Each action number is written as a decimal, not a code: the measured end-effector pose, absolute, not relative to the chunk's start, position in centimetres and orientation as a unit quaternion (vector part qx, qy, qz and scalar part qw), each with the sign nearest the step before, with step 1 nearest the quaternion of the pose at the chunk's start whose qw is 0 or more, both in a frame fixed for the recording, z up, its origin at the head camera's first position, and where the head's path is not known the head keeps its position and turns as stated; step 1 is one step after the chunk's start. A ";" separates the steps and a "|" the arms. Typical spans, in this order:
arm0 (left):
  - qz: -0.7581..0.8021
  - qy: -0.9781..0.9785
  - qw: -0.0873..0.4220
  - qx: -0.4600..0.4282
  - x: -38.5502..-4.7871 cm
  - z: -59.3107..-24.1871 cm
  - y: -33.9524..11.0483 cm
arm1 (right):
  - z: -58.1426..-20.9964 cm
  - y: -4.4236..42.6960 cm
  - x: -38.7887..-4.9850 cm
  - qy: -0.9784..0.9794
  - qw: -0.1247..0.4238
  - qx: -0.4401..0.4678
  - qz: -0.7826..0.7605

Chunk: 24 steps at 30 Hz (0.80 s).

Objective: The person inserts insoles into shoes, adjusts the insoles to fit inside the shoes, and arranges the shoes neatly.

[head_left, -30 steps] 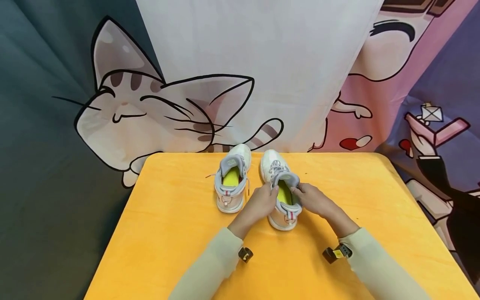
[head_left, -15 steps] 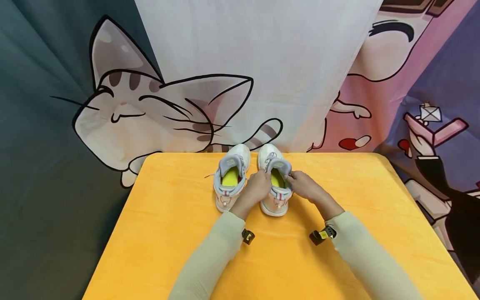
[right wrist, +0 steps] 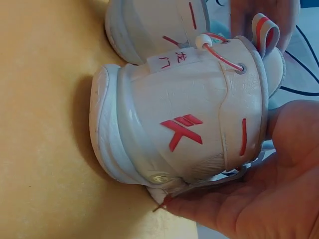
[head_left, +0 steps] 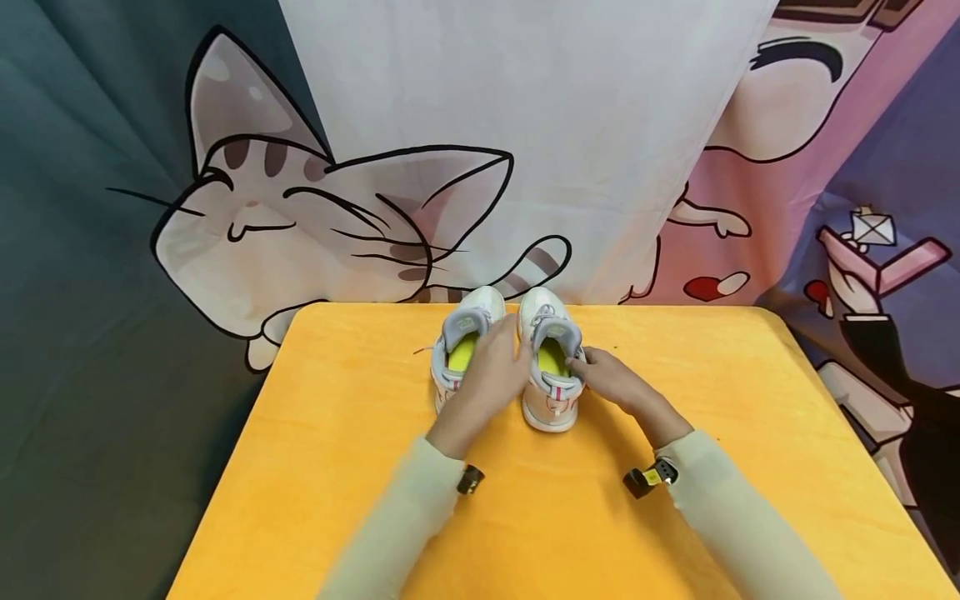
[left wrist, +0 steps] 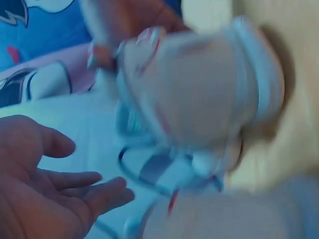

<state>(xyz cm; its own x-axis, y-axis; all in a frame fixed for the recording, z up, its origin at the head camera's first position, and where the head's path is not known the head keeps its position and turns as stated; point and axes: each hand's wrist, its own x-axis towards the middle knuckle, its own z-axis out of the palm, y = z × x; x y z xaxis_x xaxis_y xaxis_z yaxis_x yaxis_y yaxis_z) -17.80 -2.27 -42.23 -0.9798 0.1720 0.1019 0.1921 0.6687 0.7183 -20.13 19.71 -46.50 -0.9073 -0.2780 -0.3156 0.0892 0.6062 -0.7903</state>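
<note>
A pair of white sneakers stands on the yellow table, toes toward the backdrop. My right hand (head_left: pixel 617 385) grips the right sneaker (head_left: pixel 551 410) at its collar, thumb inside the opening and fingers along the outer side. In the right wrist view, this sneaker's heel (right wrist: pixel 179 114) shows a red logo and a red cord with a white bead. My left hand (head_left: pixel 489 367) is over the inner side of the left sneaker (head_left: pixel 483 302), partly hiding it. The left wrist view shows the left hand's fingers (left wrist: pixel 94 194) extended, holding nothing, apart from the blurred right sneaker (left wrist: pixel 199 84).
The yellow table (head_left: pixel 352 450) runs up to a printed cloth backdrop (head_left: pixel 525 100) just behind the toes. A loose lace end (head_left: pixel 422 351) sticks out left of the left sneaker. Dark wrist cameras (head_left: pixel 650 477) hang under both sleeves.
The right sneaker has moved forward and left, to stand beside the left one. My left hand has let go of its collar and shifted left. The right hand keeps its grip.
</note>
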 end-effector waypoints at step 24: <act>-0.443 -0.881 -0.168 0.014 -21.5 -46.2 -13.2 | -46.2 19.4 -20.8 0.838 0.266 -0.019 -0.476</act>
